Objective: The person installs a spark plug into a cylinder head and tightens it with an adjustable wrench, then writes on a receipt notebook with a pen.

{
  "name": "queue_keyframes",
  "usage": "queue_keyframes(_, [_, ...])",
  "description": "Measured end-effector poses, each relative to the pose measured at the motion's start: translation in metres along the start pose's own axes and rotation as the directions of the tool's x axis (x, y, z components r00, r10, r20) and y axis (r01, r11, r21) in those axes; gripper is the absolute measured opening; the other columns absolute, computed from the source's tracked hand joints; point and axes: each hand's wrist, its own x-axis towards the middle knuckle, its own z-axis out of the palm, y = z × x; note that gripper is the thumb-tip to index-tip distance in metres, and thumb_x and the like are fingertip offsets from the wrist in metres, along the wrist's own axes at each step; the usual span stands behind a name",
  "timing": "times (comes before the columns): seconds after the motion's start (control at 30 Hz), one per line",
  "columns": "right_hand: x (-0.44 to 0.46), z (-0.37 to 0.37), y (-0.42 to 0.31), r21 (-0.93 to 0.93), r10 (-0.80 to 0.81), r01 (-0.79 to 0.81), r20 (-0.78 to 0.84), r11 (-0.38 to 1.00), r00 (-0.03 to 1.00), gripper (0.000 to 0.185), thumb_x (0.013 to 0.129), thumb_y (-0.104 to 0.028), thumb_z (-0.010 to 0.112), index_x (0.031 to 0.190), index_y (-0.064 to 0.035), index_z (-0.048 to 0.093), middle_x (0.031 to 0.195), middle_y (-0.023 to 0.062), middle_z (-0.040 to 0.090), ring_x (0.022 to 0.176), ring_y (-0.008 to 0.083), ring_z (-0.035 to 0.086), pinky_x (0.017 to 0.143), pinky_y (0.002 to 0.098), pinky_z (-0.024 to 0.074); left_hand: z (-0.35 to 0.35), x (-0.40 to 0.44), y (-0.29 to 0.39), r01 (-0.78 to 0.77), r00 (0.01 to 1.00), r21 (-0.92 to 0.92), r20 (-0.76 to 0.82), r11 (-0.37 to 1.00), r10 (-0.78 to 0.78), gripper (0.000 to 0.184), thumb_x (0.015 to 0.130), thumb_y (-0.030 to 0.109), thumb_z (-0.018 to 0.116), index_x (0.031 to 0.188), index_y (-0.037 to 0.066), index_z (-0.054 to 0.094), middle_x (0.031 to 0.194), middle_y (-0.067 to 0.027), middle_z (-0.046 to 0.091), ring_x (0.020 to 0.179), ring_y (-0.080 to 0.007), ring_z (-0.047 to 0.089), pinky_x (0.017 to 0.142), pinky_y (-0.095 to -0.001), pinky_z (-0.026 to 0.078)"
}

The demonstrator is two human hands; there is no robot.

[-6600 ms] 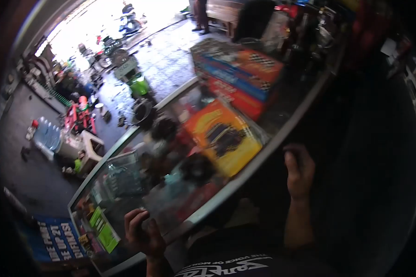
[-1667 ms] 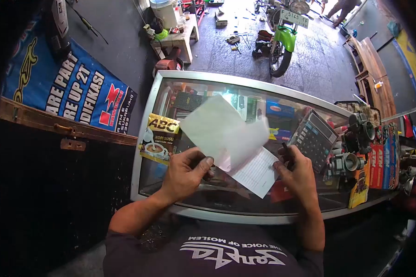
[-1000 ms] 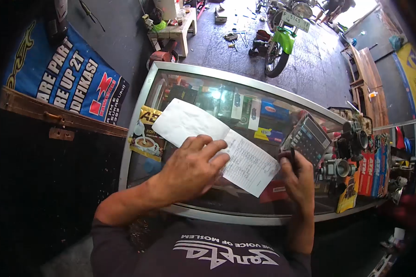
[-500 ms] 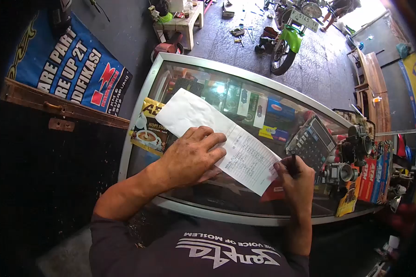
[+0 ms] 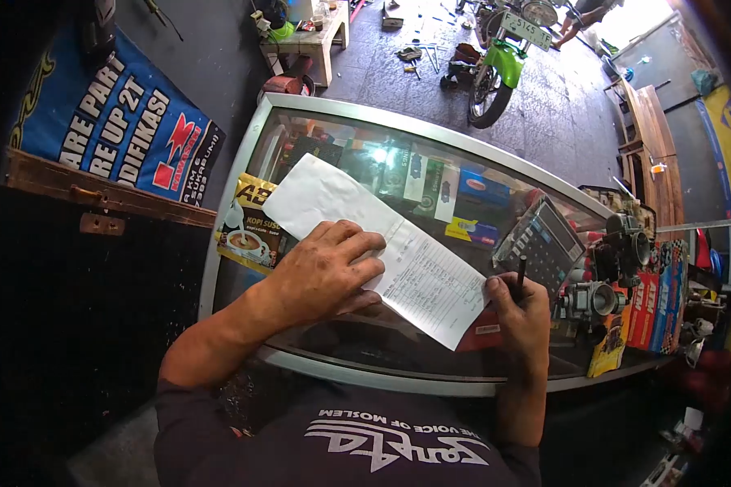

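An opened receipt pad (image 5: 434, 280), its blank page folded to the upper left and its lined page written on, lies over the glass counter (image 5: 365, 368). My left hand (image 5: 325, 268) is closed on the pad's lower edge near the fold, knuckles up, fingers curled over the paper. At the pad's right corner is my right hand (image 5: 520, 316), with a dark pen (image 5: 521, 272) upright in its closed fingers and the thumb touching the paper. Just beyond that hand sits a calculator (image 5: 542, 247). A coffee packet (image 5: 252, 231) lies left of the pad.
Carburetors (image 5: 590, 299) and red-blue boxes (image 5: 658, 296) stand at the counter's right end. Beyond the counter are a green motorcycle (image 5: 505, 65), a small table (image 5: 326, 45), a wooden bench (image 5: 654, 134) and a person's legs (image 5: 575, 24). A blue banner (image 5: 114, 122) hangs left.
The pad's raised, loose pages now lie folded back flat. My left hand has moved from the page edges onto the pad near its fold. My right hand stays at the right corner with the pen.
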Motion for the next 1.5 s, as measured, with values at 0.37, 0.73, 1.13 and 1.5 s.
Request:
queue_keyframes(0.37, [-0.017, -0.03, -0.014, -0.083, -0.115, 0.132, 0.178, 0.988, 0.977, 0.032, 0.087, -0.015, 0.079, 0.114, 0.0007, 0.07, 0.091, 0.0086, 0.072, 0.074, 0.0147, 0.066, 0.068, 0.0295, 0.0529, 0.002, 0.001, 0.002, 0.042, 0.999, -0.012, 0.012, 0.999, -0.041, 0.037, 0.077, 0.03, 0.087, 0.103, 0.009, 0.071, 0.127, -0.012, 0.064, 0.122, -0.0331, 0.057, 0.103, -0.0477, 0.047])
queue_keyframes(0.73, [-0.017, -0.003, -0.078, -0.544, -0.673, 0.722, 0.343, 0.427, 0.655, 0.032, 0.074, -0.017, 0.076, 0.106, -0.0111, 0.073, 0.074, 0.0038, 0.059, 0.062, 0.0188, 0.065, 0.049, 0.0332, 0.0479, -0.001, 0.004, 0.015, 0.036, 0.982, -0.112, -0.18, 0.993, -0.056, 0.058, 0.071, 0.045, 0.09, 0.106, 0.005, 0.067, 0.119, -0.0194, 0.065, 0.108, -0.0353, 0.065, 0.091, -0.0471, 0.052])
queue_keyframes(1.13, [0.009, 0.048, -0.031, -0.383, -0.622, 0.705, 0.334, 0.597, 0.708, 0.049, 0.075, -0.005, 0.081, 0.122, -0.0122, 0.068, 0.104, 0.0112, 0.067, 0.069, 0.0278, 0.07, 0.055, 0.0379, 0.055, 0.016, 0.0, 0.007, 0.299, 0.691, -0.75, -0.256, 0.59, -0.676, 0.031, 0.085, 0.008, 0.07, 0.11, -0.004, 0.057, 0.093, -0.0179, 0.067, 0.081, -0.0258, 0.071, 0.073, -0.0401, 0.056])
queue_keyframes(1.5, [0.023, 0.065, -0.056, -0.591, -0.308, 0.724, 0.657, 0.356, 0.688, 0.059, 0.088, -0.023, 0.07, 0.145, -0.0193, 0.055, 0.099, 0.0115, 0.059, 0.075, 0.0239, 0.07, 0.053, 0.0376, 0.0558, -0.031, -0.009, 0.018, -0.292, 0.808, 0.011, -0.532, 0.956, 0.253, 0.037, 0.086, 0.002, 0.065, 0.121, -0.002, 0.056, 0.114, -0.0173, 0.063, 0.101, -0.0349, 0.063, 0.092, -0.0433, 0.052])
